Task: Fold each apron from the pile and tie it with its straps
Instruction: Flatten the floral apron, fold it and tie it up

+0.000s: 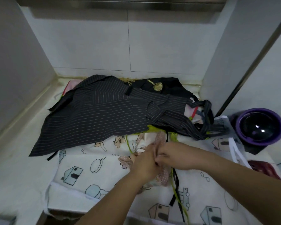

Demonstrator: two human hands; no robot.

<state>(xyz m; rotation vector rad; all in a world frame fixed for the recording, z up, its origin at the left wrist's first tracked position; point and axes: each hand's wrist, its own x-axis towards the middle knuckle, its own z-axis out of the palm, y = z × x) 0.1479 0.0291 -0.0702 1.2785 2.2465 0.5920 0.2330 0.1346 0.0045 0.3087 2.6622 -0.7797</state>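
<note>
Printed cloth (88,168) lies nearest, under my forearms; on it my left hand (143,161) and right hand (173,156) meet knuckle to knuckle, both curled tight onto the pink apron (162,175). Can't tell if a strap is in the pinch. Pink apron sits bunched directly beneath both hands, neither nearer, long axis pointing away from me toward the striped apron (104,114) on the pile. Green strap (186,212) and black strap (175,185) trail toward me; my guess is tying means wrapping across that axis.
</note>
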